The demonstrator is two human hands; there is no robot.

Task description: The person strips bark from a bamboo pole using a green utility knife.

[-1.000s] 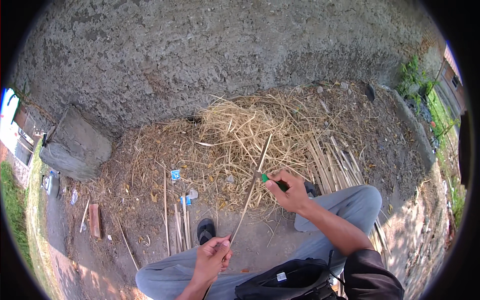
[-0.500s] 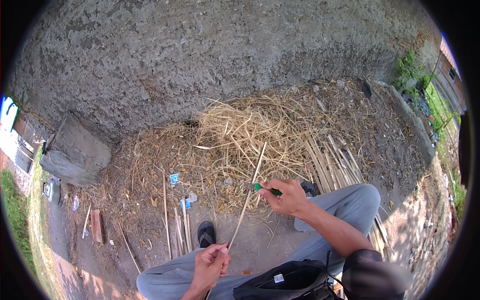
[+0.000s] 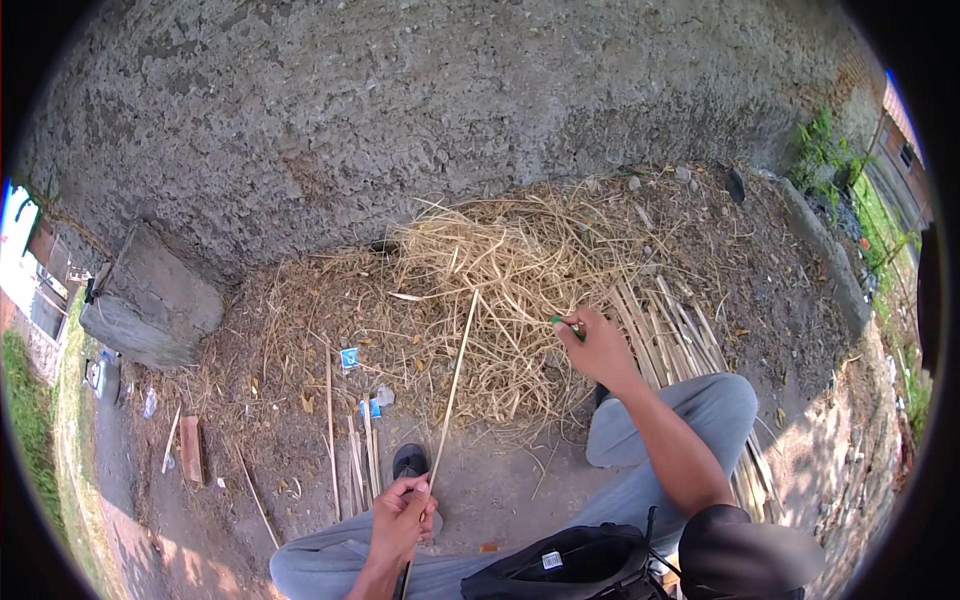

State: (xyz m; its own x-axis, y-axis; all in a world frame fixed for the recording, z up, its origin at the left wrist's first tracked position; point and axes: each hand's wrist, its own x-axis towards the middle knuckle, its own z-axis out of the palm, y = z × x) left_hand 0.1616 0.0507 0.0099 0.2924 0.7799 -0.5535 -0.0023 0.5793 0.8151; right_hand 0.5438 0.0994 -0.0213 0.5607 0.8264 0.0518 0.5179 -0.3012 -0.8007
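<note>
My left hand [image 3: 402,512] is closed round a long, thin bamboo strip [image 3: 458,375], just above my left knee. The strip slants up and away, its far tip over the heap of pale shavings [image 3: 490,250]. My right hand [image 3: 603,350] grips a small green-handled knife [image 3: 577,331] over the right side of that heap, apart from the strip. The knife's blade cannot be made out now.
Split bamboo strips [image 3: 665,335] lie in a bundle beside my right knee, with several more [image 3: 365,455] near my left foot. A rough wall [image 3: 480,100] rises behind the heap. A concrete block [image 3: 160,300] and a brick [image 3: 192,450] are at left. A black bag [image 3: 560,565] rests on my lap.
My right hand has moved away from the strip, up and to the right, with the knife. My left hand has shifted slightly left and down, and the strip's far tip has swung left.
</note>
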